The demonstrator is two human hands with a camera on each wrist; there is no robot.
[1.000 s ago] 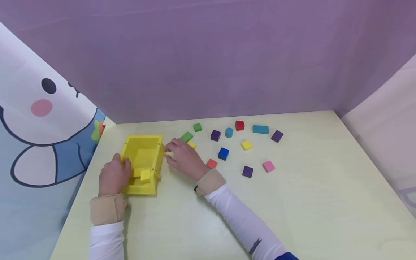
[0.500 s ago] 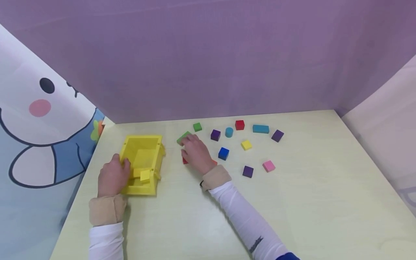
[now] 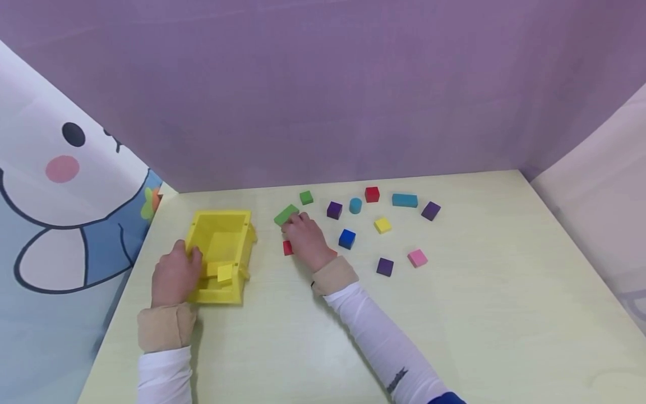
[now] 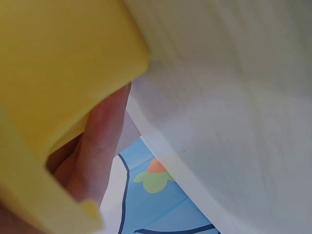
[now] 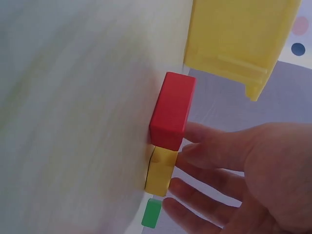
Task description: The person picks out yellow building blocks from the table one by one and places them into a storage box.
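R grip loosely spread at yellow block, no hold seen; L grip curled on yellow bin. Block's on worktop betw. red block & green block; prob. light, stiff: pinch opp. sides.

A few fingers could slip between the yellow plastic box and the flat-sided red block. The long green block sits in the right hand's way. The pale, flat table's right side has lots of room.

Left hand grips yellow bin at its left side; right hand noted just beside oblong green block.
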